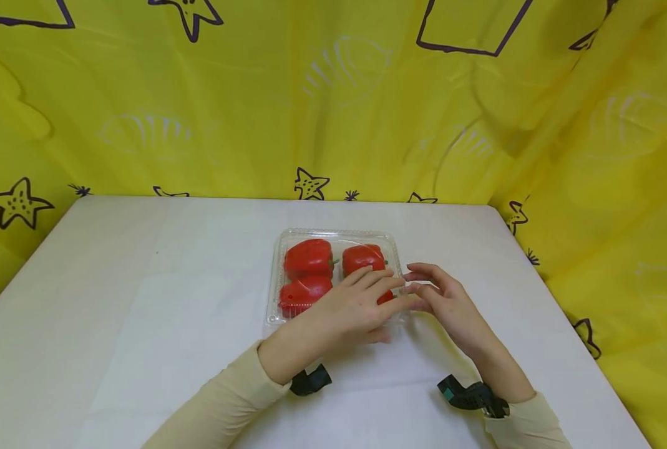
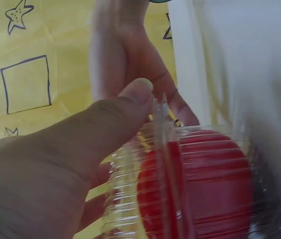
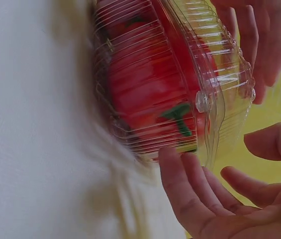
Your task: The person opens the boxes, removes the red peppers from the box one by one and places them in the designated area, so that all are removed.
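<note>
A clear plastic clamshell box (image 1: 276, 274) holds red bell peppers (image 1: 308, 259), one with a green stem (image 3: 179, 117) seen through the ridged side. Its lid lies over them, and the two rims (image 2: 166, 164) run close together in the left wrist view. Across the box's front right part reaches my left hand (image 1: 347, 308), fingers extended over the lid and hiding much of one pepper. The left thumb (image 2: 135, 92) lies along the rim edge. Beside the right corner is my right hand (image 1: 450, 305), its fingers loosely bent, with fingertips (image 3: 169, 154) right at the box's side.
The box rests on a white-covered table (image 1: 198, 349). A yellow curtain (image 1: 243, 100) with drawn stars and fish hangs behind and along both sides. Dark wrist straps (image 1: 470, 394) and beige sleeves (image 1: 221, 399) show on both arms.
</note>
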`<state>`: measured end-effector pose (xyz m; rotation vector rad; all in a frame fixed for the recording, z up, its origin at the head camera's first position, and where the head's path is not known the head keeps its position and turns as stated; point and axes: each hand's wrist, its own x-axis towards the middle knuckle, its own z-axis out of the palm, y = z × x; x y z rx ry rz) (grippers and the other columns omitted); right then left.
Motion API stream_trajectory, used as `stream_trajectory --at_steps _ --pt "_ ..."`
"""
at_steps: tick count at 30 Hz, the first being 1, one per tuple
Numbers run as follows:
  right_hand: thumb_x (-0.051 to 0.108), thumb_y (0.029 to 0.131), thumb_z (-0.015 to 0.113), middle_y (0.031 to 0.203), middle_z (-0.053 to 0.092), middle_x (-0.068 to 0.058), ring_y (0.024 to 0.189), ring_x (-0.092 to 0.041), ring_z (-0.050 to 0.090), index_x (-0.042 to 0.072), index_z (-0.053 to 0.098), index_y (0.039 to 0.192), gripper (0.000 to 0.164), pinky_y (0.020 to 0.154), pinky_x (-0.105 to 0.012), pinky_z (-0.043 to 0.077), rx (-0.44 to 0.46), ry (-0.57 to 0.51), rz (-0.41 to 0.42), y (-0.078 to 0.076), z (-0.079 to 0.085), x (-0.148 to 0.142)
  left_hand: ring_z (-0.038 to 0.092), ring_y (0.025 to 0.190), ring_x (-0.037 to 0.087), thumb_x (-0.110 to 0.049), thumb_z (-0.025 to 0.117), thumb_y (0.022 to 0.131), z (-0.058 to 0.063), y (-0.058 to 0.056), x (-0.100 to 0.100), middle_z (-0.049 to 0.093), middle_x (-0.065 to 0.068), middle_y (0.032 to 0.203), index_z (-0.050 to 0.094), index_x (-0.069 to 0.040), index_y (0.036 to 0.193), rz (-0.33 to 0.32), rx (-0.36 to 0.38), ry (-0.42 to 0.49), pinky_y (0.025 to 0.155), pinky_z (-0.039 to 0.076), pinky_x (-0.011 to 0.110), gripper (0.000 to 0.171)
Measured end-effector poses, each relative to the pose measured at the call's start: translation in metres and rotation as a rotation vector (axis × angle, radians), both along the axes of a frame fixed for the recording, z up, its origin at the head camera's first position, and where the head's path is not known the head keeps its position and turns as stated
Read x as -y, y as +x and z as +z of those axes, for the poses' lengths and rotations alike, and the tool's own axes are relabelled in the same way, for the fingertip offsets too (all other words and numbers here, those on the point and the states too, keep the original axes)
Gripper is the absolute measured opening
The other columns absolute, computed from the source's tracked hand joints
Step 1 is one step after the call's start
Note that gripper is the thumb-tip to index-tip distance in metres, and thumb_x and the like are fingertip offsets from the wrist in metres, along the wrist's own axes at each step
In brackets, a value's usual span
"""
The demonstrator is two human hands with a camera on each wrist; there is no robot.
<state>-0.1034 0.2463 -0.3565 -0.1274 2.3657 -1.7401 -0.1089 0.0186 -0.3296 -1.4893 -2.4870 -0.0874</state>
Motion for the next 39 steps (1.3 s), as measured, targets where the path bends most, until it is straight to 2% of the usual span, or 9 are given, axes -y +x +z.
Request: stream_trajectory --at_steps 2,8,17,22,28,31,36,39 --pt "0.017 0.105 0.046 0.130 0.052 -0.014 0.105 -0.010 0.061 -0.002 0.036 0.146 0.046 0.087 -0.022 0.057 0.029 -0.042 0.005 -0.001 -0.001 0.001 0.047 0.137 0.022 -0.046 0.074 0.086 -0.005 0.000 0.000 0.050 0.000 0.149 0.046 -0.028 0.147 0.002 0.002 0.014 0.115 0.040 0.043 0.069" --pt "0.011 0.104 0.046 0.116 0.055 -0.006 0.098 -0.010 0.061 -0.003 0.032 0.147 0.048 0.083 -0.026 0.059 0.111 -0.156 0.066 -0.003 -0.004 0.000 0.051 0.132 0.021 -0.032 0.073 0.090 -0.015 0.001 0.000 0.053 0.000 0.146 0.052 -0.029 0.141 -0.001 -0.016 0.097 0.111 0.044 0.043 0.056" --pt "0.008 0.103 0.048 0.110 0.055 -0.002 0.096 -0.011 0.063 -0.008 0.025 0.148 0.053 0.085 -0.028 0.059 0.210 -0.318 0.160 -0.005 -0.008 -0.009 0.051 0.131 0.022 -0.028 0.069 0.093 -0.012 0.005 0.001 0.053 0.001 0.143 0.051 -0.025 0.139 -0.003 -0.008 0.109 0.109 0.046 0.042 0.050" --pt "0.003 0.103 0.044 0.109 0.055 -0.001 0.097 -0.010 0.061 -0.007 0.025 0.147 0.049 0.088 -0.029 0.058 0.255 -0.403 0.208 -0.006 -0.010 -0.015 0.049 0.134 0.026 -0.023 0.069 0.094 -0.011 0.007 0.000 0.051 0.004 0.144 0.053 -0.027 0.138 -0.003 0.005 0.072 0.110 0.045 0.049 0.047" --pt "-0.002 0.100 0.043 0.111 0.058 -0.001 0.099 -0.011 0.061 -0.005 0.028 0.147 0.049 0.092 -0.031 0.058 0.266 -0.448 0.258 -0.006 -0.011 -0.019 0.048 0.139 0.029 -0.023 0.070 0.093 -0.009 0.008 -0.005 0.050 0.006 0.149 0.059 -0.024 0.138 0.039 -0.012 -0.037 0.112 0.041 0.051 0.046" --pt "-0.002 0.100 0.045 0.114 0.059 -0.002 0.102 -0.012 0.062 0.001 0.032 0.146 0.048 0.093 -0.032 0.057 0.282 -0.463 0.267 -0.006 -0.012 -0.019 0.049 0.138 0.028 -0.024 0.068 0.094 -0.010 0.009 -0.008 0.052 0.005 0.149 0.064 -0.023 0.132 0.053 -0.065 -0.073 0.112 0.042 0.051 0.038" --pt "-0.007 0.098 0.045 0.115 0.060 -0.001 0.102 -0.011 0.062 0.010 0.037 0.144 0.049 0.092 -0.030 0.057 0.322 -0.532 0.292 -0.007 -0.014 -0.021 0.056 0.131 0.025 -0.026 0.068 0.094 -0.013 0.011 -0.011 0.059 0.003 0.141 0.070 -0.022 0.124 0.070 -0.233 -0.072 0.106 0.049 0.049 0.029" --pt "-0.011 0.098 0.042 0.116 0.060 -0.002 0.102 -0.011 0.062 0.010 0.035 0.145 0.053 0.092 -0.030 0.057 0.332 -0.587 0.334 -0.008 -0.017 -0.023 0.059 0.128 0.023 -0.026 0.069 0.094 -0.015 0.012 -0.012 0.062 0.002 0.138 0.071 -0.022 0.122 0.083 -0.303 -0.061 0.104 0.051 0.048 0.028"
